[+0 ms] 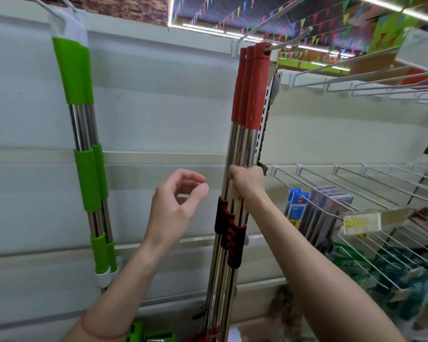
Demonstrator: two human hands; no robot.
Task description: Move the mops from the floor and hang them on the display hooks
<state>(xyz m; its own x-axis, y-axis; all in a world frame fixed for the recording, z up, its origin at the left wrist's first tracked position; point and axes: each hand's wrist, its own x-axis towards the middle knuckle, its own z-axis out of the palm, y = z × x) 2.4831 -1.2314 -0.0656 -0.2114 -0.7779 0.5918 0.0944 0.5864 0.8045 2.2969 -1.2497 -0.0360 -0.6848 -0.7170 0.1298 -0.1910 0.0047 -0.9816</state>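
Three steel-shafted mops with red plastic handles [251, 87] hang upright in a tight bundle, their long axis near vertical, handle eyes threaded on a white wire display hook [282, 45] at the top. The right hand [245, 183] is clenched around the shafts well below the hook, just above the black-and-red foam sleeves [230, 233]. The left hand [176, 201] hovers just beside them, released, fingers curled. Further left, green-handled mops [84, 134] hang on another hook.

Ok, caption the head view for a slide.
Right hand grips red-handled mops on a display hook; left hand open.
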